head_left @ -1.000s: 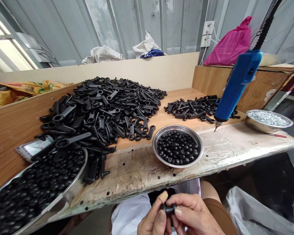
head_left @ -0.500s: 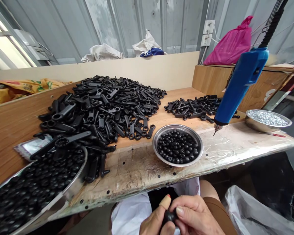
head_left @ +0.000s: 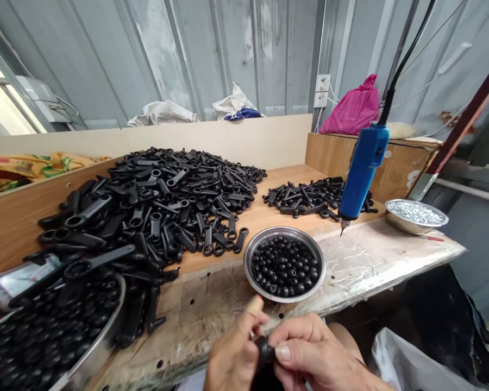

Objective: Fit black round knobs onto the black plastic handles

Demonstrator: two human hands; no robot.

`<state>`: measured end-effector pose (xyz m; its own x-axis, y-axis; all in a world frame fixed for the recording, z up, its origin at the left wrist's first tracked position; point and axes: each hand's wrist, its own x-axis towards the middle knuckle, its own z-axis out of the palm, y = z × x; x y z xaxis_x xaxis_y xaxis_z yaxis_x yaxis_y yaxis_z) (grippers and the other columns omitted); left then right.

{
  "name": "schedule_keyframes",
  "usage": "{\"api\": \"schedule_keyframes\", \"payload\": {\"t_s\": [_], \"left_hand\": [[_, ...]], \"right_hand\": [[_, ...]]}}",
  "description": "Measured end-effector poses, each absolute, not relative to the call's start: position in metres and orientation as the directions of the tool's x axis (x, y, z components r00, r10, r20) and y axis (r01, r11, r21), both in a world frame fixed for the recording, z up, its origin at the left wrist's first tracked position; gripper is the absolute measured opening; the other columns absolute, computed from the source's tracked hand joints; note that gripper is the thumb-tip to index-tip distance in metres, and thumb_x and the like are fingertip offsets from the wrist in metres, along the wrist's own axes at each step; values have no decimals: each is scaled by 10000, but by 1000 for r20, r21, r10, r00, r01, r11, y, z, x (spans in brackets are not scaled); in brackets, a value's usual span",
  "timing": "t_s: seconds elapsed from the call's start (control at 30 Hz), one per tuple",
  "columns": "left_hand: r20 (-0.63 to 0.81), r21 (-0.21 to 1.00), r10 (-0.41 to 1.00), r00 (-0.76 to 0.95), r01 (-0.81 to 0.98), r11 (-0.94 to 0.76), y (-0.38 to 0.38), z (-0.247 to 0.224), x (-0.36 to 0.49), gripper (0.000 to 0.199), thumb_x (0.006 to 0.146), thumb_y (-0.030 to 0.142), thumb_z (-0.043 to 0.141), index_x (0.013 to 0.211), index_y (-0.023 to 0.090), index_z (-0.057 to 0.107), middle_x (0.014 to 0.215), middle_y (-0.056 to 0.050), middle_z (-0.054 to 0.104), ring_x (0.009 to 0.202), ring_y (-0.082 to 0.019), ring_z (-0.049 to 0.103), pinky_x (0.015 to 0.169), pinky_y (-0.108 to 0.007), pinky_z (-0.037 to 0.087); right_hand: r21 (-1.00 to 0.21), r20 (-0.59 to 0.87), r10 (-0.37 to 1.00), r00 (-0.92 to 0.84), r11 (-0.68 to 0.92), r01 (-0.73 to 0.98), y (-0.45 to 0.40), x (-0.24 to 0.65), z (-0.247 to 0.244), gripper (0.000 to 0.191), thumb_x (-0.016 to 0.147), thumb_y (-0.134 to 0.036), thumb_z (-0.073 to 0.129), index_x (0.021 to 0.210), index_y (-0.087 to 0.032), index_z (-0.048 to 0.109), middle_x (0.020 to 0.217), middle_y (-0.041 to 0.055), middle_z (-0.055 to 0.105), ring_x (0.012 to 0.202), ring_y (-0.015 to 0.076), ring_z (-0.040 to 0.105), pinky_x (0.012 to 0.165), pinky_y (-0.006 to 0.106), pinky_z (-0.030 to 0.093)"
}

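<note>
In the head view, the left hand (head_left: pixel 232 361) and right hand (head_left: pixel 309 355) meet at the bench's near edge, fingertips pinching one small black plastic part (head_left: pixel 264 347) between them, just below the round steel bowl of black beads (head_left: pixel 284 264). A blue electric screwdriver (head_left: pixel 362 172) hangs to the right.

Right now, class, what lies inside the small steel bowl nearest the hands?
The small steel bowl holds many round black beads, several showing a centre hole. They cover most of the bottom; whatever lies beneath them is hidden.
</note>
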<state>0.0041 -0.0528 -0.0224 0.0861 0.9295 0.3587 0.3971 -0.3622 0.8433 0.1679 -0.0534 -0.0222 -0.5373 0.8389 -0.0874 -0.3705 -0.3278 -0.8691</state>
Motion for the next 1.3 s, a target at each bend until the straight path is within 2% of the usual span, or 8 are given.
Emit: {"api": "schedule_keyframes", "payload": {"t_s": [0.13, 0.2, 0.3, 0.43, 0.77, 1.0, 1.13, 1.3], "left_hand": [[460, 481, 878, -134, 868, -119, 19, -1, -28, 618, 889, 464, 80, 1195, 136, 504, 1085, -65, 650, 880, -159, 620, 805, -269, 492], [449, 355, 889, -95, 932, -80, 53, 3, -40, 522, 876, 414, 222, 1147, 90, 528, 1089, -119, 627, 1040, -226, 542, 908, -340, 425], [367, 200, 929, -44, 979, -33, 83, -5, -49, 412, 832, 294, 325, 1061, 50, 566, 1006, -187, 613, 1051, -355, 490, 825, -490, 420], [263, 73, 965, -9, 997, -10, 90, -23, -57, 339, 817, 234, 369, 1039, 84, 576, 958, -152, 611, 975, -331, 535, 764, -454, 436], [295, 55, 955, -18, 998, 2, 94, -31, -64, 310, 852, 207, 338, 997, 122, 599, 1040, -128, 592, 1009, -287, 538, 794, -380, 441], [332, 46, 942, 37, 997, -56, 99, -36, -60, 394, 867, 217, 317, 1214, 169, 498, 1306, -109, 477, 1181, -282, 429, 907, -391, 389], [342, 33, 937, 77, 995, -94, 96, -34, -58, 342, 846, 239, 374, 1129, 193, 560, 1201, -75, 568, 1068, -256, 520, 854, -376, 418], [387, 43, 919, 75, 994, -99, 88, -30, -59, 319, 873, 258, 330, 814, 195, 637, 887, -37, 660, 839, -201, 588, 748, -308, 432]], "right_hand": [[-963, -5, 903, -430, -120, -241, -31, 174, 22, 288, 701, -406, 626, 693, -122, 583, 476, -30, 520, 343, 48, 448, 332, 138, 305], [-995, 98, 942, -321, 86, -51, -11, 178, 36, 287, 737, -414, 552, 694, -131, 571, 491, -32, 507, 366, 61, 463, 358, 158, 338], [-868, 257, 956, -140, 292, 402, 34, 183, 48, 270, 798, -363, 431, 732, -145, 578, 534, -29, 510, 420, 82, 490, 415, 189, 396], [-665, 357, 934, 7, 249, 704, 115, 193, 58, 224, 854, -260, 428, 754, -155, 599, 624, -7, 568, 608, 125, 559, 623, 252, 461], [-330, 230, 966, 121, -40, 943, 214, 216, 68, 265, 876, -315, 515, 1080, -150, 548, 1074, 71, 584, 916, 198, 581, 789, 411, 486], [-235, 80, 943, -324, 334, 913, 111, 192, 46, 205, 817, -245, 522, 973, -221, 653, 963, 31, 682, 887, 187, 602, 738, 257, 427], [-195, -80, 820, -567, 545, 815, 69, 185, 42, 268, 656, -297, 690, 920, -249, 691, 960, 18, 691, 923, 218, 598, 741, 256, 413], [-82, -169, 817, -551, 546, 834, 61, 186, 43, 116, 670, -199, 637, 750, -206, 721, 844, 55, 703, 782, 228, 628, 635, 273, 405]]}}
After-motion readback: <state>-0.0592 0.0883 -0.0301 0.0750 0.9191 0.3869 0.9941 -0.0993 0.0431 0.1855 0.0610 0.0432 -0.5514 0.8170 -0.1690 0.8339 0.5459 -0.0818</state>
